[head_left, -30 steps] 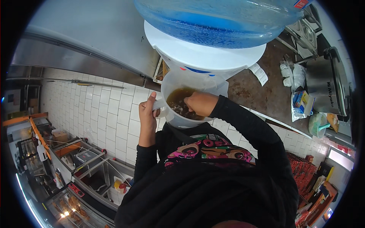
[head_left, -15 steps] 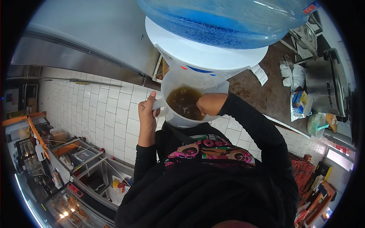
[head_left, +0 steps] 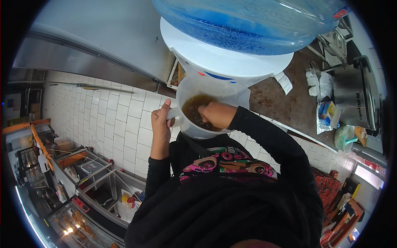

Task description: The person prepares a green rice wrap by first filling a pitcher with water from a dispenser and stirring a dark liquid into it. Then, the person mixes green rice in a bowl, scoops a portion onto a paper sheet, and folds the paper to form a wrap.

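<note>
My left hand (head_left: 161, 124) grips the handle of a translucent plastic jug (head_left: 231, 93), thumb pointing up. The jug holds a brown liquid (head_left: 193, 108) and sits under a white water dispenser (head_left: 223, 62) topped by a large blue bottle (head_left: 248, 25). My right hand (head_left: 217, 115) reaches over the jug's rim, its fingers down inside the jug in the brown liquid. What those fingers grasp is hidden. Both arms wear black sleeves.
A white tiled wall (head_left: 120, 120) lies to the left. A steel unit (head_left: 95, 37) is at the top left. On the right is a brown counter (head_left: 281, 103) with bags (head_left: 320, 82), a blue packet (head_left: 328, 113) and a steel cooker (head_left: 357, 97). Metal trays (head_left: 91, 173) are at the lower left.
My right hand has moved from the jug's right rim back into the liquid. The view has shifted slightly; my left hand keeps its hold on the handle.
</note>
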Demonstrator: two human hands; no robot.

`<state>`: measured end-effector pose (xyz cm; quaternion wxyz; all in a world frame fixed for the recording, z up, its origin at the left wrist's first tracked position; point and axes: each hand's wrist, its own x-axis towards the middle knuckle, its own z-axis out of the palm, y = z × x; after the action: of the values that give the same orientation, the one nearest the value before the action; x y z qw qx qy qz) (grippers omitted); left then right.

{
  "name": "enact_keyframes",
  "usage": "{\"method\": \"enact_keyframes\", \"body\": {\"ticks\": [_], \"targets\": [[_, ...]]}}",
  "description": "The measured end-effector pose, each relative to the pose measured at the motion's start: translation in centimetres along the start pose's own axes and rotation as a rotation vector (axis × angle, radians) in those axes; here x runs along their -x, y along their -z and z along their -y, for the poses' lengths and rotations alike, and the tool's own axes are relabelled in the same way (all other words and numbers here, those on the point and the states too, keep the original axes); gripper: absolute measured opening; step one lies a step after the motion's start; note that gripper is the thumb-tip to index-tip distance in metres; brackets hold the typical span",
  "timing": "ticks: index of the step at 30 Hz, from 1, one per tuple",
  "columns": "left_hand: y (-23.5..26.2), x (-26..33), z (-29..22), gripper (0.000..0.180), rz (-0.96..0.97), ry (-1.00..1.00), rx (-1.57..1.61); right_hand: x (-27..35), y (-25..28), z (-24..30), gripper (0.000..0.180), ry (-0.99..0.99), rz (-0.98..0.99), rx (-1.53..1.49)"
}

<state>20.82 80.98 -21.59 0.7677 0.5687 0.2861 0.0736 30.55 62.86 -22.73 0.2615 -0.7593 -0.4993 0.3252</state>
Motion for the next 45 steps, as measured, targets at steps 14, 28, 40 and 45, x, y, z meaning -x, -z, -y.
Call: {"method": "enact_keyframes", "body": {"ticks": [14, 28, 40, 45], "targets": [[0.1, 0.0, 0.0, 0.047, 0.027, -0.005, 0.008, 0.5, -0.4, -1.8, 0.013, -0.082, -0.222, 0.103], [0.3, -0.2, 0.0, 0.048, 0.04, -0.015, 0.007, 1.0, -0.2, -1.5, 0.007, -0.217, -0.31, 0.356], [0.2, -0.1, -0.1, 0.048, 0.026, -0.009, 0.0, 2.5, 2.2, -1.2, 0.008, -0.216, 0.03, 0.441], [0.2, -0.2, -0.1, 0.047, 0.024, -0.003, 0.012, 1.7, 1.1, -1.5, 0.007, -0.132, -0.074, 0.096]]}}
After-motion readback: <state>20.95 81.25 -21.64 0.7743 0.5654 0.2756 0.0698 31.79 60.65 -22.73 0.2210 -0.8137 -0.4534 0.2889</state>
